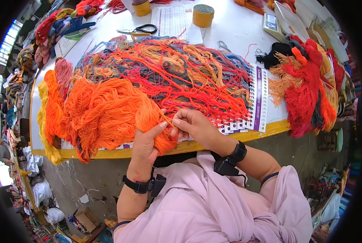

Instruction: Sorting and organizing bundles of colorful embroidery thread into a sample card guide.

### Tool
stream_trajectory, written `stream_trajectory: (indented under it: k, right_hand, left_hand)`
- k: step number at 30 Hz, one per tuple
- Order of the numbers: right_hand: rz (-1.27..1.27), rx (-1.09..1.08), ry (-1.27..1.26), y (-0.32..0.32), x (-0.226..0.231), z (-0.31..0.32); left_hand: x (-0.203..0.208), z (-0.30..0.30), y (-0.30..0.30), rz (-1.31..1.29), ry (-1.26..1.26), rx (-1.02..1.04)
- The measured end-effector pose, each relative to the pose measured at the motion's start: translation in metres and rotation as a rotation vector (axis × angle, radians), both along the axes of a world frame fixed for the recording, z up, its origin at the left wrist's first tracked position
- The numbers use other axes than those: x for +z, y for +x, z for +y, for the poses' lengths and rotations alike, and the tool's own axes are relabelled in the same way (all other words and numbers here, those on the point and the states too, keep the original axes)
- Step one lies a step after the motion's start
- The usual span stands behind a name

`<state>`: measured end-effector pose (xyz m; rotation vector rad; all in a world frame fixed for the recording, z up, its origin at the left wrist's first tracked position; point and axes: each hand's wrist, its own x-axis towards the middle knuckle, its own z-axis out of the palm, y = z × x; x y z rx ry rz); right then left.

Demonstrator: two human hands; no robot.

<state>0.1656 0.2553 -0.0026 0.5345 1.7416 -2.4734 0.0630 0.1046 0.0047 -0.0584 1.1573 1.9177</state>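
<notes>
A thick hank of bright orange yarn lies along the table's near edge, its right end bunched up and hanging over. My left hand grips that bunched end, thumb on top. Just to its right, my right hand is closed in a pinch on a few orange strands drawn out from the hank. The fingertips of both hands almost meet there. Behind them spreads a wide heap of mixed yarn lengths in red, tan, blue and grey. It lies over white punched cards with a purple stripe.
Yellow and pink hanks hang at the left edge. Black-handled scissors, a printed sheet and rolls of tape sit at the back. At right are a small scale and a pile of red and black yarn.
</notes>
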Motion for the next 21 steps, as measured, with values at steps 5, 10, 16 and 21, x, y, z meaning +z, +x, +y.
stream_trajectory:
  k: [5,10,16,21]
  right_hand:
    - [0.02,-0.006,0.005,0.001,0.001,-0.001]
    - [0.028,-0.044,-0.033,0.002,-0.003,0.0]
    - [0.004,0.025,0.035,0.002,-0.001,0.0]
    - [-0.03,-0.044,-0.046,0.002,0.002,0.0]
  left_hand:
    - [0.001,0.003,0.004,0.021,0.016,0.015]
    - [-0.004,-0.002,0.001,0.002,0.013,-0.036]
    - [0.002,0.002,0.004,0.049,-0.006,0.007]
    - [0.003,0.0,0.002,0.027,-0.007,-0.007]
